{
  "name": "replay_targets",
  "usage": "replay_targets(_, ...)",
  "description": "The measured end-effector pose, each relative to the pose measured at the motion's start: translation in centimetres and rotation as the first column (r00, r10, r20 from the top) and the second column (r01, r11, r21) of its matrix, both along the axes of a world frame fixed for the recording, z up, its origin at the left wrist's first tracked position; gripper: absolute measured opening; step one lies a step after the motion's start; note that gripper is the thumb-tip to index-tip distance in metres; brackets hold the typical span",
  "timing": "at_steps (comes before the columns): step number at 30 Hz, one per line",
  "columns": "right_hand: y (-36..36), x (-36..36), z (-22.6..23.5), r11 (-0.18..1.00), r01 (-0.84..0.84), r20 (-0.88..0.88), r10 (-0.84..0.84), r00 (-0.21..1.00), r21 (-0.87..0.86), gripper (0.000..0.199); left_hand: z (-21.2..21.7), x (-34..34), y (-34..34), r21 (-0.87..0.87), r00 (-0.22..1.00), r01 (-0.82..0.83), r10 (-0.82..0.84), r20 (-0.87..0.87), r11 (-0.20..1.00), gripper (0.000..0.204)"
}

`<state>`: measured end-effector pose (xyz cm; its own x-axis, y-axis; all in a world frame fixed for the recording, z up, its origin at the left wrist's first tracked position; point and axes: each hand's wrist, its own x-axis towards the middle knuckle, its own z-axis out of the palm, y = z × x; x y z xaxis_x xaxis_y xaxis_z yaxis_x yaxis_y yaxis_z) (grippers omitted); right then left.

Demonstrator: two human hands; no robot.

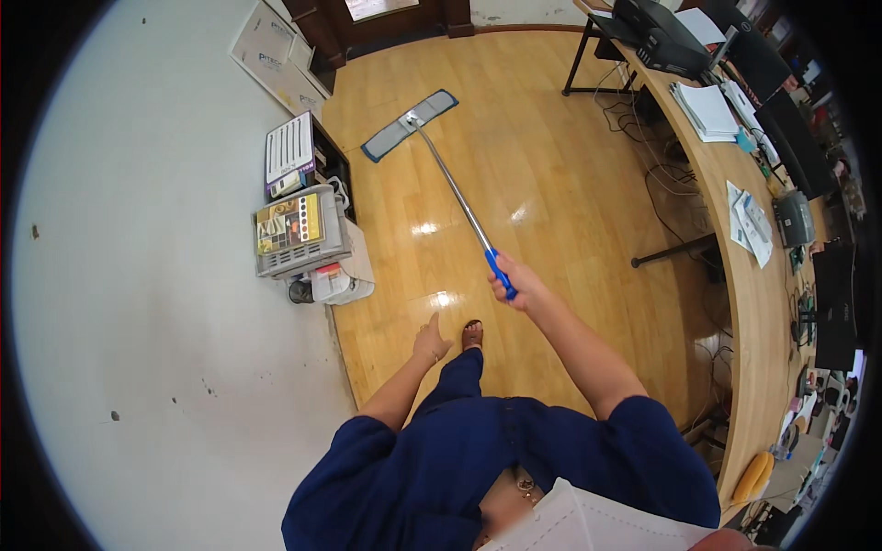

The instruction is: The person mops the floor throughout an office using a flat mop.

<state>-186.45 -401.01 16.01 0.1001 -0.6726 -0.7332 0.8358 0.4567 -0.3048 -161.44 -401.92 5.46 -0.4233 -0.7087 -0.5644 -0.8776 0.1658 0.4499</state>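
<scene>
Right hand [516,283], just right of the frame's centre, is wrapped around the blue grip [501,273] of a flat mop, its fingers curled closed on the handle near the end. From that hand the metal pole [459,195] slants toward the upper left, so the mop head [389,140] lies well apart from the hand, in the upper middle of the frame. Grey with a dark blue edge, the head rests on the wooden floor [551,184], its long side running from lower left to upper right.

Left hand [432,342], lower and left of the grip, is apart from the mop, its fingers loosely extended and pointing toward the top of the frame. Just right of it is a sandalled foot [472,336].

Left of centre, against the pale wall [138,275], stands a grey crate [329,241] with a yellow-edged book [289,224] on it. Along the right side curves a wooden desk [763,317] bearing papers [707,112] and monitors.
</scene>
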Motion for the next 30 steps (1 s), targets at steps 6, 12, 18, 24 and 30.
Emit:
replay_targets(6, 21.5, 1.9, 6.9, 0.987, 0.135, 0.208, -0.15, 0.967, 0.083, 0.037, 1.8, -9.0, 2.4, -0.259, 0.982, 0.144, -0.171, -0.084, 0.955, 0.089)
replay_targets(12, 45.5, 6.1, 15.8, 0.984, 0.119, -0.253, -0.082, 0.964, 0.132, 0.048, 0.4, -16.2, 13.8, -0.174, 0.507, 0.86, -0.842, 0.183, 0.479, 0.026)
replay_targets(18, 64.4, 15.0, 28.4, 0.801, 0.366, -0.231, -0.289, 0.929, 0.473, 0.053, 8.1, -15.1, 37.2, 0.117, 0.124, 0.987, -0.988, -0.094, 0.113, 0.023)
replay_targets(24, 67.8, 11.2, 27.8, 0.777, 0.431, 0.018, -0.494, 0.87, 0.46, 0.056, 9.7, -17.0, 43.3, 0.131, -0.097, 0.983, -0.975, -0.202, -0.125, 0.023)
replay_targets(30, 70.4, 12.6, 20.2, 0.82, 0.448, 0.038, -0.492, 0.87, 0.355, 0.056, 7.4, -20.1, 35.7, 0.021, -0.043, 0.999, -0.986, -0.161, -0.047, 0.018)
